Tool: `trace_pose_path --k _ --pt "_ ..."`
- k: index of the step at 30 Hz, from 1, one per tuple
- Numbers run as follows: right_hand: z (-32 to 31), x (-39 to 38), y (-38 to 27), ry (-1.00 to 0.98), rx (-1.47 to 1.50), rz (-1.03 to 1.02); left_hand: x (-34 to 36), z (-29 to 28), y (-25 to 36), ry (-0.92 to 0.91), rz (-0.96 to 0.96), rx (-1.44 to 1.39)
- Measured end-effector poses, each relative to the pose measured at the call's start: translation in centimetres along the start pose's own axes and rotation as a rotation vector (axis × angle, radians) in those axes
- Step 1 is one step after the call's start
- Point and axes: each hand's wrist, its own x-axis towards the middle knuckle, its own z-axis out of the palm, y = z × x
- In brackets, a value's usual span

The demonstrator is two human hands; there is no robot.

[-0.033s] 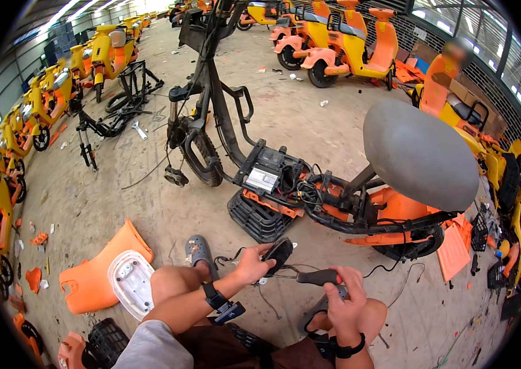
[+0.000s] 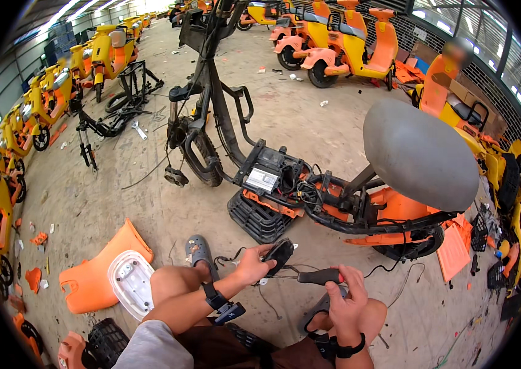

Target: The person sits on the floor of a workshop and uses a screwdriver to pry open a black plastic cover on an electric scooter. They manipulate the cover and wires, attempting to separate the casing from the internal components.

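1. The black part (image 2: 281,253) was gripped by the left hand (image 2: 253,264), its edge pinched between fingers and thumb, and was held on the near side of the stripped scooter (image 2: 226,126), apart from the scooter's frame
2. The screwdriver (image 2: 319,277) was grasped by the right hand (image 2: 348,296) near the butt of its handle, between thumb and fingertips, and its shaft was pointed leftward, toward the black part
3. Whether the black part was touched by the tip could not be told at this size
4. The step in hand was judged to be screwdriver work on the black part, which was steadied by one hand while the tool was aimed by the other
5. For the next move, a firm left hold, a squarely placed tip and a fuller grip on the handle seemed to be called for
6. Beside the left knee (image 2: 171,283), the white cover (image 2: 115,278) was seen lying next to the orange panel (image 2: 88,280)
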Motion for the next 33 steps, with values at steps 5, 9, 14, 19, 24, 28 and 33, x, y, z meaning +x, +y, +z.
trace_pose_path --k 5,9,14,19,24,28,33 --pt "0.6 -0.4 -0.3 0.035 0.183 0.102 -0.1 0.2 1.2 0.003 0.010 0.028" --pt "0.3 0.0 -0.5 -0.116 0.132 -0.036 -0.1 -0.5 0.7 0.023 0.021 0.026" --pt "1.0 -0.1 -1.0 -0.032 0.014 0.062 0.0 -0.5 -0.9 0.059 0.024 -0.018" --pt "0.6 0.0 -0.5 -0.078 0.107 0.077 0.0 -0.1 -0.4 0.044 -0.003 0.003" --pt "0.1 0.2 -1.1 -0.160 0.202 0.101 0.6 -0.3 -1.8 0.006 0.066 -0.032" --pt "0.3 -0.2 0.0 -0.067 0.127 0.090 0.1 1.1 -0.6 0.041 0.052 -0.097" --pt "1.9 -0.2 -0.5 0.030 -0.006 0.173 0.4 -0.1 -2.4 0.131 0.151 -0.009"
